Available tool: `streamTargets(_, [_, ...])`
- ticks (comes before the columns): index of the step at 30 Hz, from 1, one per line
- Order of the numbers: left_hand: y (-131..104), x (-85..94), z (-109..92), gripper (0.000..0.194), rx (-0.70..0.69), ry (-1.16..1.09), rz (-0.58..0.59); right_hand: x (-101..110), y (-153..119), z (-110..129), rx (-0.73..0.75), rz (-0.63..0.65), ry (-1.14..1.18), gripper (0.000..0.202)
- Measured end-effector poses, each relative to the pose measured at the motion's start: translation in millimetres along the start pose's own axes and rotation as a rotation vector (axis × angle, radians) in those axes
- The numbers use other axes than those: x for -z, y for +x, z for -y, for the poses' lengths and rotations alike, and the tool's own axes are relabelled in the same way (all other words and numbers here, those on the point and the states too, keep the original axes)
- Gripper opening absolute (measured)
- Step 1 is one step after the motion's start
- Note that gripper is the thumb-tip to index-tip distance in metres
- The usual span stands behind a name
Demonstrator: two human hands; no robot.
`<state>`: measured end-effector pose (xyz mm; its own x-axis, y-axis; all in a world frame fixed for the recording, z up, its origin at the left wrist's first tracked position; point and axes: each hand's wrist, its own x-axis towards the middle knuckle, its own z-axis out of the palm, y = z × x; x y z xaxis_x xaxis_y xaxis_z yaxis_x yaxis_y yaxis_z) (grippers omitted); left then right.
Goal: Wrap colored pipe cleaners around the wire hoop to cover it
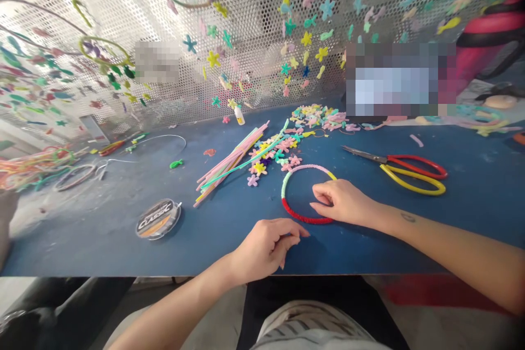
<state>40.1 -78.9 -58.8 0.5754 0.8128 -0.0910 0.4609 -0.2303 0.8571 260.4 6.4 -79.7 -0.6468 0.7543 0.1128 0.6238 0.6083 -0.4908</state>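
Our left hand (273, 246) pinches, we can't tell what; our right hand (343, 201) curls over the ring (302, 219), grip hidden; scissors (383, 159) lie to its right, maybe for easy reach.

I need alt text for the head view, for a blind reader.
A person's right hand is over a multicoloured ring on a blue table, the left hand nearer the body. Scissors, fuzzy sticks, small flowers and a spool lie around.

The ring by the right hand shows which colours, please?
The ring shows red, pale green, lilac and yellow, best seen in the head view; part is hidden.
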Motion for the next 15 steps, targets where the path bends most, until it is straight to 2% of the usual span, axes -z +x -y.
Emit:
streamTargets(5, [4.5, -2.3, -0.3, 0.020, 0.088, 0.053, -0.060, -3.2, -0.2, -4.9, 0.039, 0.003, -0.016, 0.030])
streamTargets(11, [3.9, -3.1, 3.7, 0.022, 0.135, -0.024, -0.062, -1.1, -0.6, -3.8, 0.009, -0.011, 0.016, 0.029])
streamTargets(15, [7.6, 3.2, -2.2, 0.022, 0.099, -0.044, -0.075, 3.8, -3.3, 4.2, -0.011, -0.024, 0.162, 0.010])
